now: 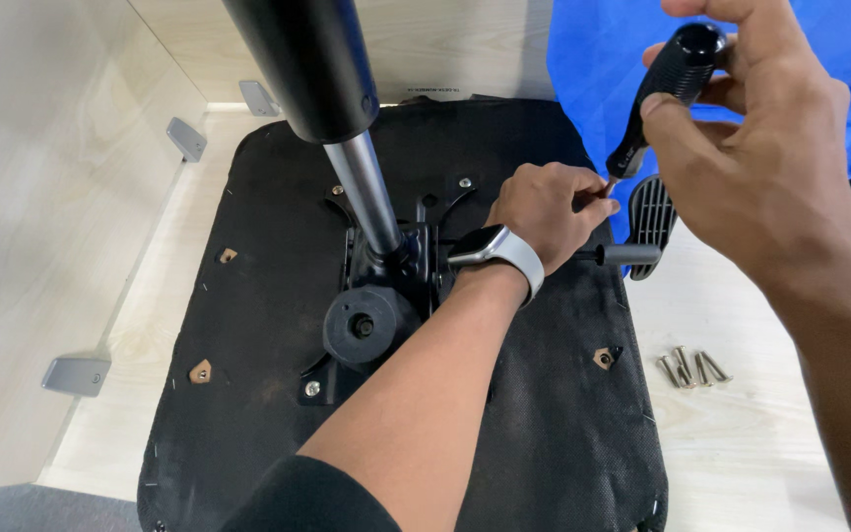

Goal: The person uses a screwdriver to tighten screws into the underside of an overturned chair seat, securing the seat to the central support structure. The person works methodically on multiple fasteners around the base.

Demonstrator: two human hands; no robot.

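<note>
**A furniture assembly spot on a pale wooden bench**

This looks like a workshop or assembly area. An upturned office chair seat (278, 325) with its metal mechanism (386, 286) lies on a light wood worktop (741, 443) boxed in by plywood walls with grey metal brackets (76, 375). Loose screws (687, 368) sit near the worktop's right edge.

Four loose screws (687, 368) lie together near the wooden floor's (741, 453) right edge; blue cloth (593, 59) fills the top right corner (grey metal brackets (76, 375) line the left panel).
</note>
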